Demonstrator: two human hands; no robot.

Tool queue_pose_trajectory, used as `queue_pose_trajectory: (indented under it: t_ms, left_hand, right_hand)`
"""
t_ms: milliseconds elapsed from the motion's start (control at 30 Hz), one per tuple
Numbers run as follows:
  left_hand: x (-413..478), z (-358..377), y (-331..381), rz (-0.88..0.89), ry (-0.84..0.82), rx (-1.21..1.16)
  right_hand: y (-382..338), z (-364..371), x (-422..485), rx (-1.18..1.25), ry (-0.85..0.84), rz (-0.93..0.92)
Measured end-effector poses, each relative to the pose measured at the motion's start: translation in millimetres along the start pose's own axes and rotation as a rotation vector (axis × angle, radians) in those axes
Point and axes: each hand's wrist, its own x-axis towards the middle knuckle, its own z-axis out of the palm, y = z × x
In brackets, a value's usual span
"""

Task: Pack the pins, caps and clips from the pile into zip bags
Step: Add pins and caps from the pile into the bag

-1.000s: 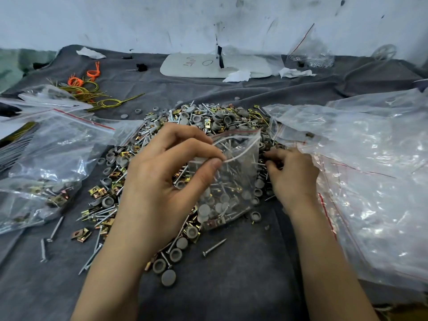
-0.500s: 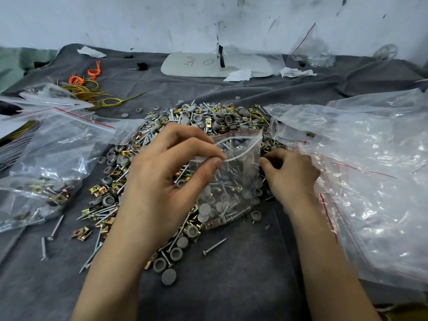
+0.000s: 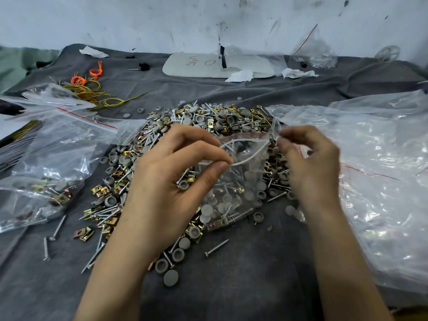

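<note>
While the left grip [image 3: 166,181] pinches the near lip of the small zip bag [image 3: 234,191] between thumb and forefinger, the bag gapes open just right of it at the frame's centre, its bottom resting on the pile [image 3: 208,121] of pins, caps and clips on the desk [image 3: 231,286]. Further right, the right grip [image 3: 310,167] curls, fingertips drawn together at the bag's far corner; blur hides whether they pinch anything.

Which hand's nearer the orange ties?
Left. The left hand pinches the zip bag at its near lip, orange ties up-left of it; the right hand is at the bag's right corner, farther off.
</note>
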Motion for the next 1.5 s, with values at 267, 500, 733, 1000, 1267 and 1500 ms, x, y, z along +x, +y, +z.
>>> queue_pose_trajectory:
  t_ms: [267,500,733,1000,1267,1500]
  left_hand:
    - [-0.6,2.4,5.7,0.062,-0.027,-0.026]
    - [-0.2,2.1,1.1,0.027,0.021,-0.026]
    - [0.8,7.6,-13.5,-0.005,0.177,-0.040]
    - [-1.7,5.9,-35.7,-0.177,0.274,-0.115]
    - [-4.3,4.5,-44.5,-0.266,0.288,-0.176]
    - [-4.4,3.2,-45.7,-0.251,0.261,-0.195]
  right_hand:
    - [-64.8,-14.9,-31.5,0.063,-0.200,-0.450]
    - [-37.0,-29.9,-9.5,0.192,0.027,-0.207]
    - [12.7,-14.4,1.4,-0.198,-0.271,0.094]
    - [28.1,-11.0,1.8,-0.472,-0.367,0.122]
    - [31.0,-2.5,-1.4,-0.499,-0.417,0.126]
    - [30.8,3.7,-6.4,-0.584,-0.465,0.147]
